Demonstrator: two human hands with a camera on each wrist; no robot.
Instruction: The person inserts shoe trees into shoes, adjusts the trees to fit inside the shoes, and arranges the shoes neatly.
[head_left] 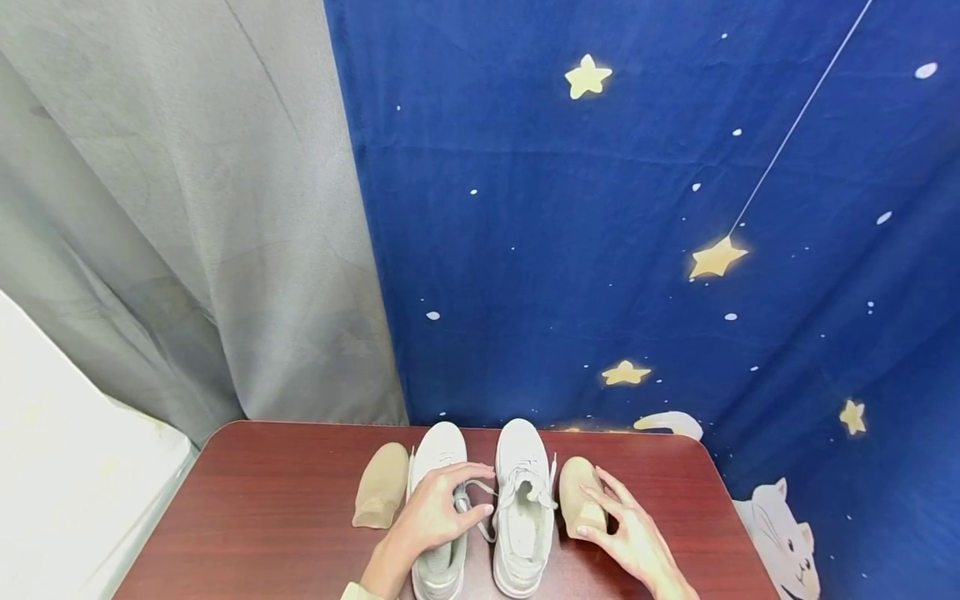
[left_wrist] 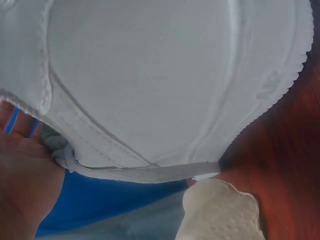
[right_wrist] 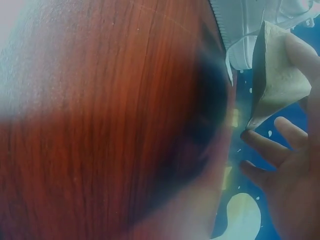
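Two white lace-up sneakers stand side by side on the table, toes pointing away: a left sneaker (head_left: 438,448) and a right sneaker (head_left: 517,442). My left hand (head_left: 435,510) lies over the left sneaker's laces, thumb and fingers apart with nothing pinched between them. The left wrist view shows that sneaker's white side (left_wrist: 145,85) up close, with part of the hand beyond it. At the right, a beige molded shoe insert (head_left: 577,487) is gripped by my right hand (head_left: 626,529), thumb at its near end, fingers along its far side. A matching beige insert (head_left: 381,483) lies left of the sneakers.
The reddish-brown wooden table (head_left: 262,500) ends in rounded far corners. Behind it hang a grey curtain (head_left: 225,208) and a blue curtain (head_left: 525,250) with stars. A white surface (head_left: 67,467) stands at the left. Loose laces (head_left: 483,508) hang between the sneakers.
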